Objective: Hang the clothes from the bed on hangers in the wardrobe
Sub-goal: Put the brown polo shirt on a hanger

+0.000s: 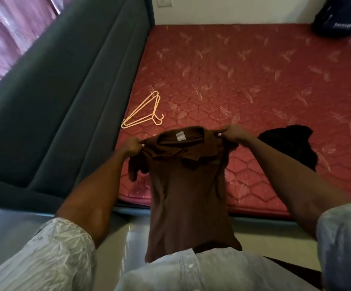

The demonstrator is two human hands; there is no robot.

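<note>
left hand [131, 146], right hand [232, 133] grip brown shirt [183, 185] shoulders | neck label [179, 136] (white, unreadable)

Two hands are seen: left hand [131, 146] & right hand [232, 134]. One brown shirt [188, 185] is held up betw. them. One black garment [290, 145] is counted on one red mattress [254, 80]. Two orange hangers [143, 112], stacked, are counted. One dark bag [341, 17] is noted at far corner.
</note>
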